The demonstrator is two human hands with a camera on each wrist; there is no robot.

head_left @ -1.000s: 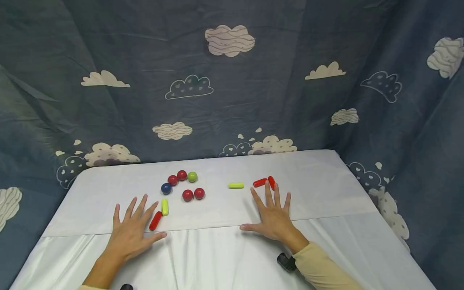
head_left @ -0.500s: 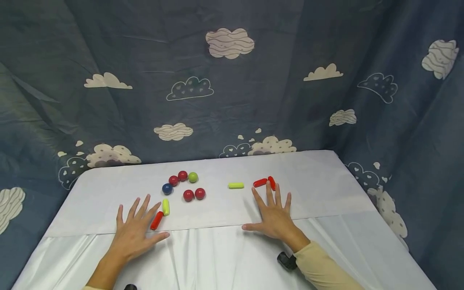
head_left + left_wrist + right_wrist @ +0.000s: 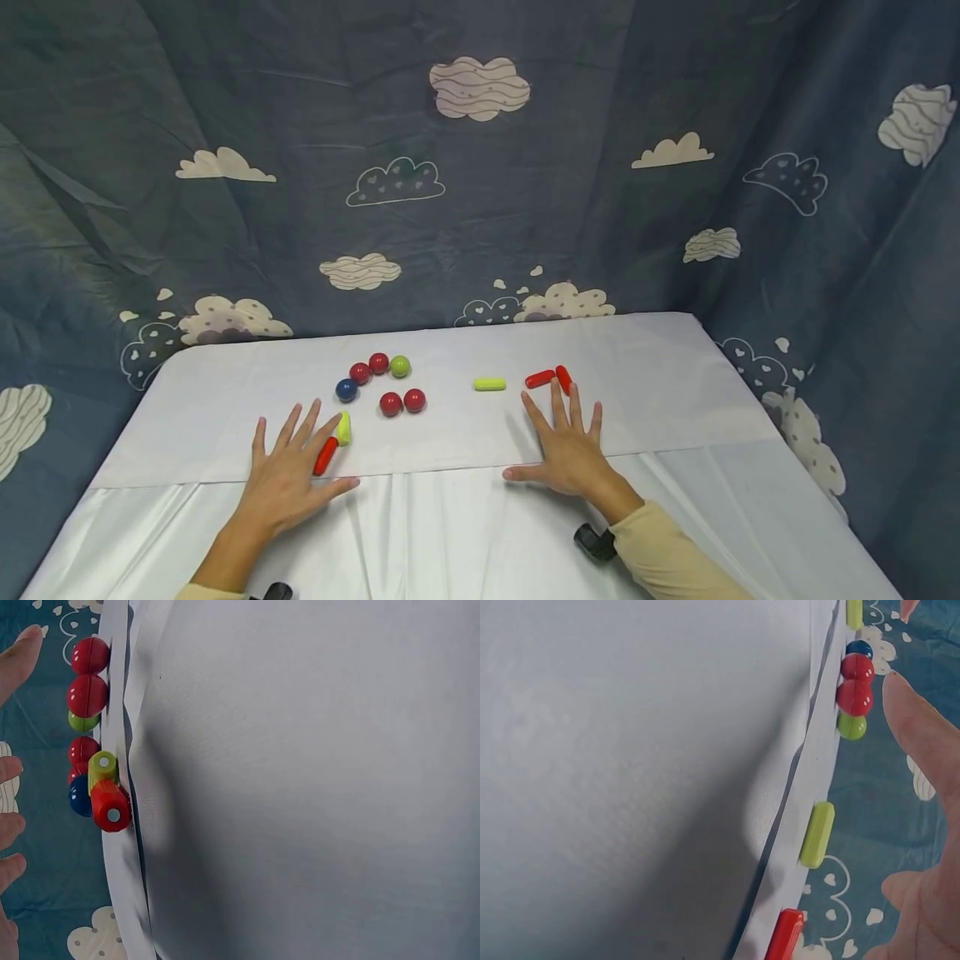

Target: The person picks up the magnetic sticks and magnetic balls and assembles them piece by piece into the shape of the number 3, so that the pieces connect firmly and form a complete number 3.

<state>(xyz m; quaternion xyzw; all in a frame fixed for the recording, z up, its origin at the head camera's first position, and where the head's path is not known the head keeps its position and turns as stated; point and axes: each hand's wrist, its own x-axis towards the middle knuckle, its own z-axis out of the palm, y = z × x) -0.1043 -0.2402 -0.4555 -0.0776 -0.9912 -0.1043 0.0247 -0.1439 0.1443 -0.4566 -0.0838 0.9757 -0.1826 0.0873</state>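
Note:
My left hand (image 3: 288,483) is spread with straight fingers and holds nothing. Just right of it lie a red stick (image 3: 326,457) and a yellow-green stick (image 3: 343,431), end to end; the index fingertip overlaps the yellow-green one in the head view, and I cannot tell whether they touch. My right hand (image 3: 566,457), also spread, holds nothing. Beyond its fingertips are two red sticks, one flat (image 3: 540,379) and one slanted red stick (image 3: 563,378), partly behind a finger. The left wrist view shows the near red stick (image 3: 111,808) end-on, with only fingertips at the left edge.
Farther back stand a blue ball (image 3: 347,390), a green ball (image 3: 400,367) and several red balls, including a front red ball (image 3: 391,404). Another yellow-green stick (image 3: 490,384) lies mid-table. A white cloth (image 3: 465,442) covers the table, before a dark cloud-print curtain (image 3: 525,208).
My left hand has shifted slightly to the right, its index fingertip now over the edge of the yellow-green stick in view. The right hand and the objects stay practically still.

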